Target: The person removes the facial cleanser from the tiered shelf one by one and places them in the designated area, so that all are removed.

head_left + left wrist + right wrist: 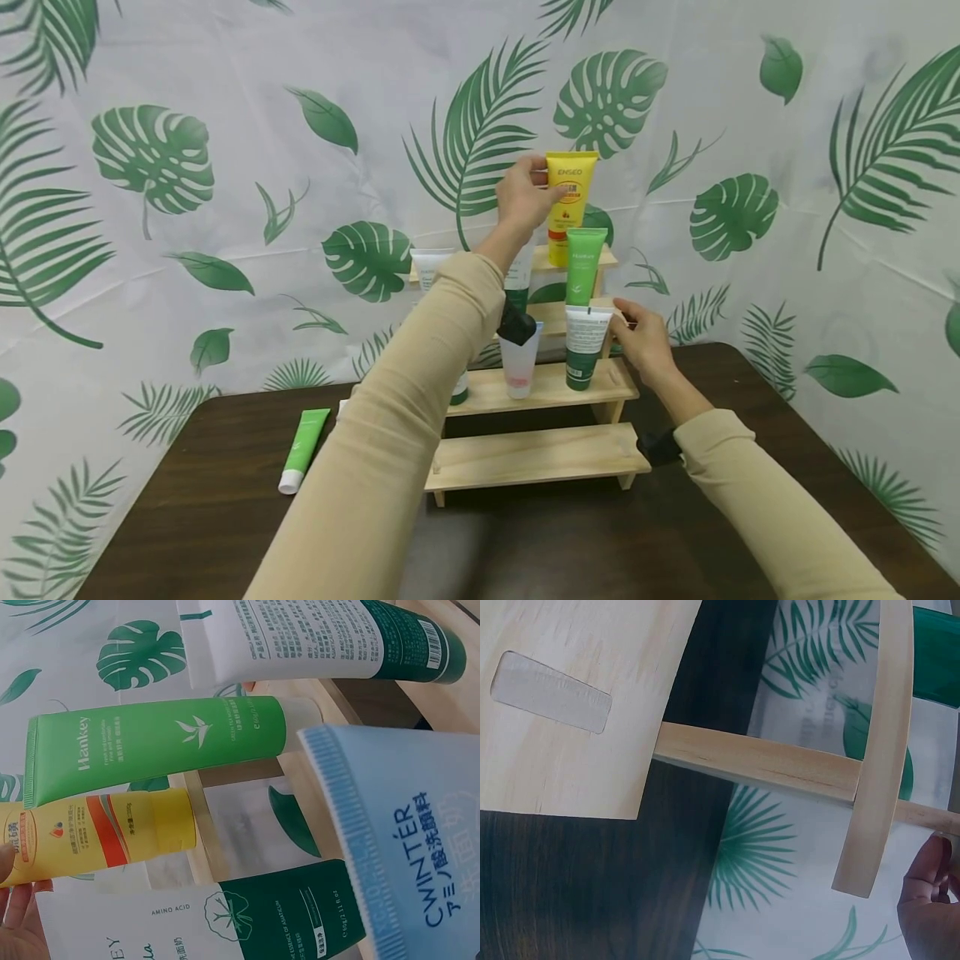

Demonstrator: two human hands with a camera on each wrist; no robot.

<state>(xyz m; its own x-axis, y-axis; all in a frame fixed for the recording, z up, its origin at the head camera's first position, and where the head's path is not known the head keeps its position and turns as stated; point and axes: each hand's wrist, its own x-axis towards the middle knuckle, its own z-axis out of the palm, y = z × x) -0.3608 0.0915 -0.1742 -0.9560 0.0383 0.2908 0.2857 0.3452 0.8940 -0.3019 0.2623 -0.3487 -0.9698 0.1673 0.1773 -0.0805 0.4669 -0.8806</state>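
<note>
My left hand (525, 196) pinches a yellow tube (568, 187) that stands cap-down at the top step of the wooden rack (536, 454). In the left wrist view its thumb and fingers (16, 919) show at the edge, on the tube's upper end. My right hand (645, 342) grips the rack's right side, near the middle steps; the right wrist view catches its curled fingers (926, 877) against a wooden strut. Just below the yellow tube stands a green tube (583, 262), and in front of that a white and dark-green tube (587, 342).
A clear pinkish tube (519, 367) stands on a lower step. Another white tube (431, 262) is partly hidden behind my left sleeve. On the dark table (195, 492) a green tube with a white cap (303, 450) lies at the left. A leaf-print cloth (255, 150) hangs behind.
</note>
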